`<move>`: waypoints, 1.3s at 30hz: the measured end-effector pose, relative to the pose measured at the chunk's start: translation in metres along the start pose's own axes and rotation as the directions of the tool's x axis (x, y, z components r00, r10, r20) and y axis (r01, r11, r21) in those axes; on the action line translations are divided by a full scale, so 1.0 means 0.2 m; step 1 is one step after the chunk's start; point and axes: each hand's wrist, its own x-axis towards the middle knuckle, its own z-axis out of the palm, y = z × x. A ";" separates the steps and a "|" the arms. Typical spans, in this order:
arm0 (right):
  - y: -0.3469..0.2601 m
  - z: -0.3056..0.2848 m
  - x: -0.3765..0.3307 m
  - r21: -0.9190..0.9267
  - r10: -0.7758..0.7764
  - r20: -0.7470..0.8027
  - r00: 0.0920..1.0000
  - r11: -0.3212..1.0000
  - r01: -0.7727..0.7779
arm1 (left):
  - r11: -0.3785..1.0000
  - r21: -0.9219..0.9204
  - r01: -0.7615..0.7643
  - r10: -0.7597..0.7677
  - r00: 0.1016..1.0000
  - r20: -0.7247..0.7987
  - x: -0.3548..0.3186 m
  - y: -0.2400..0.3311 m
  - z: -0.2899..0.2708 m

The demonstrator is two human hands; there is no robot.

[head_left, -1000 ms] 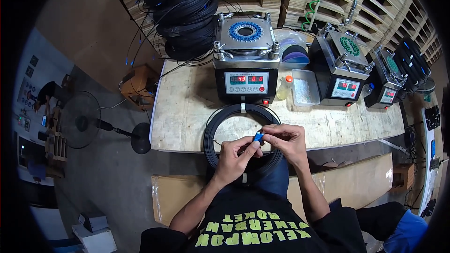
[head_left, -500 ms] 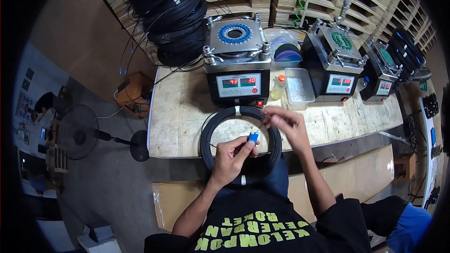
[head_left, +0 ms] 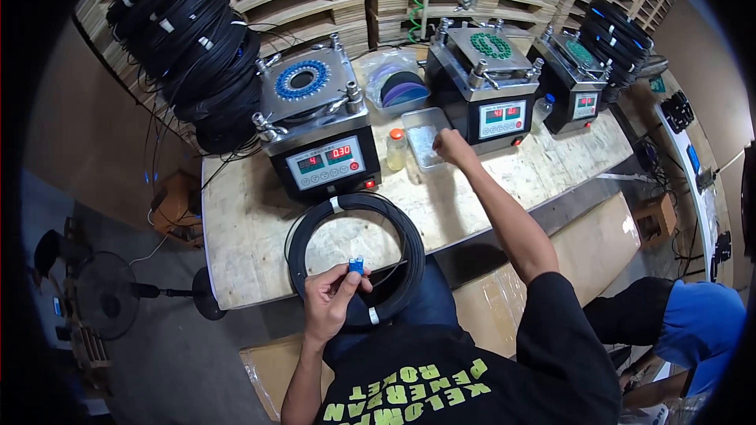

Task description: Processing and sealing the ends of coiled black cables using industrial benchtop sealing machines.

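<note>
I see the left hand [head_left: 331, 299] pinching a blue connector [head_left: 357, 266], base hidden, in front of the coil [head_left: 298, 256]; the right hand [head_left: 453, 147] hides the edge of the tub [head_left: 431, 160], its fingers unreadable.

Left hand [head_left: 331, 295] has a little blue plug [head_left: 357, 267] pinched between thumb and fingers, over a coil of black cable [head_left: 298, 245] that sticks out past the edge of the wooden table [head_left: 244, 208]. Right hand [head_left: 452, 146] is out at a clear plastic tub [head_left: 431, 167], fingers curled, can't really tell if they've got anything. There's a bottle with an orange cap [head_left: 396, 154] just left of the tub, then a boxy machine [head_left: 324, 164] with a ring of blue bits [head_left: 302, 95] on top. Two more machines [head_left: 499, 116] with green bits [head_left: 477, 45] stand off to the right.
</note>
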 end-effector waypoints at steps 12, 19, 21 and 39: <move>0.03 0.18 0.06 -0.235 0.086 0.065 0.994 0.969 -0.069 | 1.000 0.018 0.016 -0.016 0.999 -0.034 -0.02 -0.01 -0.02; -0.04 0.08 0.03 -0.110 0.018 -0.057 0.998 0.994 -0.024 | 1.000 0.006 0.017 -0.017 0.999 -0.027 0.00 -0.01 -0.01; -0.16 0.07 0.04 0.055 -0.029 -0.099 0.995 0.998 0.034 | 1.000 0.020 -0.003 0.004 0.997 -0.074 -0.03 0.00 -0.03; -1.53 -0.43 -0.76 0.915 -0.078 0.200 0.977 0.372 -0.158 | 0.987 0.150 -0.060 0.085 0.982 -0.169 0.01 0.01 0.00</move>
